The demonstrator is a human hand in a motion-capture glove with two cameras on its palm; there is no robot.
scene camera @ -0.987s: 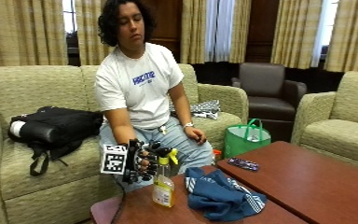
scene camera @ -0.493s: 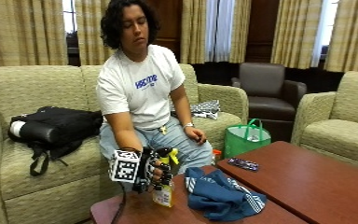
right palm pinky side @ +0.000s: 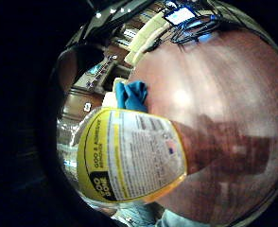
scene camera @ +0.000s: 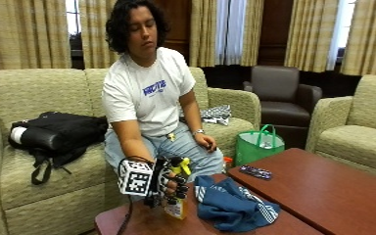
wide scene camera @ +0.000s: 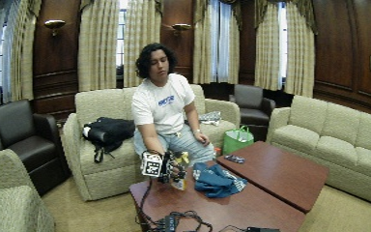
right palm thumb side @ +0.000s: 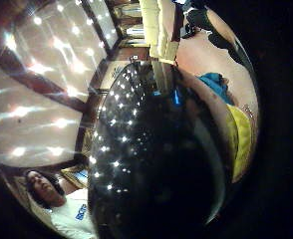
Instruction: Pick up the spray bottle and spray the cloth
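We are at the picking-up step. Our right hand, in its black glove, has its fingers curled round the neck of the spray bottle, just under the yellow sprayer top. The bottle stands at the near left corner of the brown table, and we cannot tell if its bottom is touching the wood or just off it.

To do this well, we think we should keep the bottle standing straight as we lift, so the juice inside does not slosh. One finger needs to sit on the trigger. Then we turn the nose toward the blue cloth, which lies in a heap just to the right of the bottle, almost touching it. It is so close that a small turn should do.

The bottle is see-through. It has yellow liquid in it, and in the little finger side palm view the yellow-edged label hides how high the liquid goes.

A green bag stands on the floor past the table. We cannot see what is inside it.
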